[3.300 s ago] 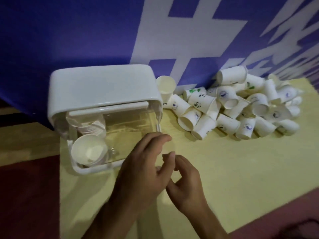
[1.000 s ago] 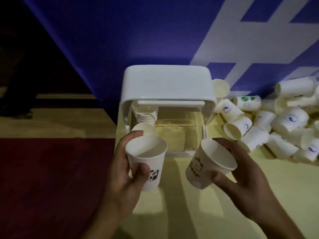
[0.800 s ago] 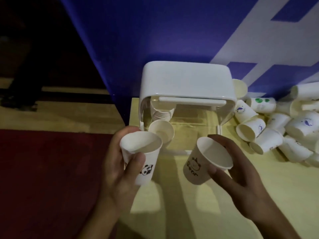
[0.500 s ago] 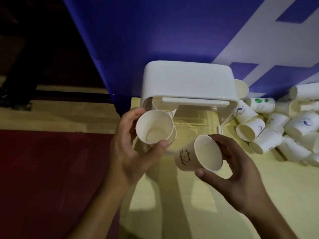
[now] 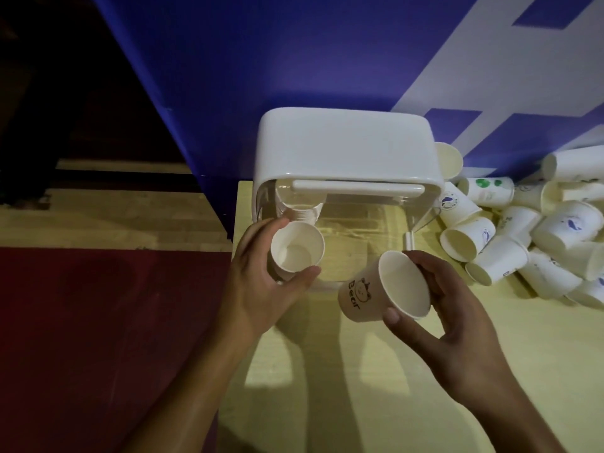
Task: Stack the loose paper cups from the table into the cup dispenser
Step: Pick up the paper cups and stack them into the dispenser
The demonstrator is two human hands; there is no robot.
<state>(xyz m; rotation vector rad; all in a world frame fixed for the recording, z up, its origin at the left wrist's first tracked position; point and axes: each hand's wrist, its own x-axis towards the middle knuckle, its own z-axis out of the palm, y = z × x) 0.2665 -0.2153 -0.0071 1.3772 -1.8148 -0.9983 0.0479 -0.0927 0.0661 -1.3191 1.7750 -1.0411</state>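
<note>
The white cup dispenser (image 5: pixel 343 152) with a clear front stands at the table's back left. Inside its left side lies a stack of nested cups (image 5: pixel 299 213). My left hand (image 5: pixel 261 286) grips a white paper cup (image 5: pixel 296 251) by its rim, mouth towards me, at the front end of that stack. My right hand (image 5: pixel 457 318) holds a second paper cup printed "Bear" (image 5: pixel 376 294), tilted with its mouth to the right, just in front of the dispenser. A pile of loose paper cups (image 5: pixel 529 233) lies on the table to the right.
The yellow table (image 5: pixel 408 371) ends at its left edge close to my left forearm, with red floor (image 5: pixel 98 338) below. A blue and white banner wall (image 5: pixel 294 60) rises directly behind the dispenser. One cup (image 5: pixel 449 160) leans behind the dispenser's right corner.
My left hand turned its panda cup mouth-towards-me and moved it up against the stack in the dispenser. My right hand tilted the "Bear" cup and held near the same spot.
</note>
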